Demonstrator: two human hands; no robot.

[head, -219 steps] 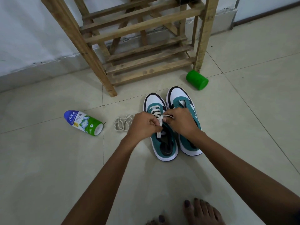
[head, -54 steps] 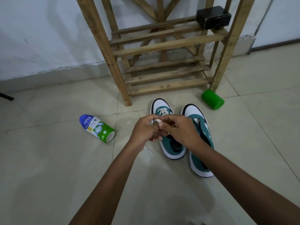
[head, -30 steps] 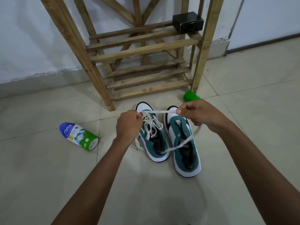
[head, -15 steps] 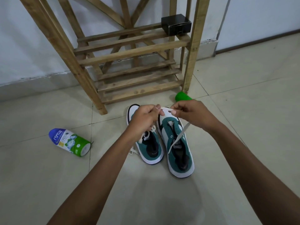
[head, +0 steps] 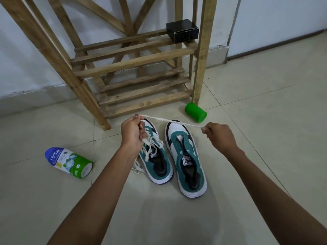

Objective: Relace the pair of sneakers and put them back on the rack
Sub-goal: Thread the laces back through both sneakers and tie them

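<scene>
Two green-and-white sneakers stand side by side on the tiled floor. The left sneaker (head: 157,161) is laced, its lace ends loose beside it. The right sneaker (head: 187,156) has empty eyelets. A loose white shoelace (head: 173,122) is stretched taut in the air above the toes of both. My left hand (head: 131,133) grips one end of it, with more lace hanging below the fist. My right hand (head: 219,135) pinches the other end. The wooden rack (head: 134,64) stands just behind the sneakers against the wall.
A green cylinder (head: 195,112) lies on the floor by the rack's right leg. A blue-capped powder bottle (head: 69,162) lies on its side at the left. A small black box (head: 182,32) sits on the rack's upper shelf at the right.
My hands have moved apart and pulled the loose shoelace out straight between them. The lace no longer hangs down over the right sneaker.
</scene>
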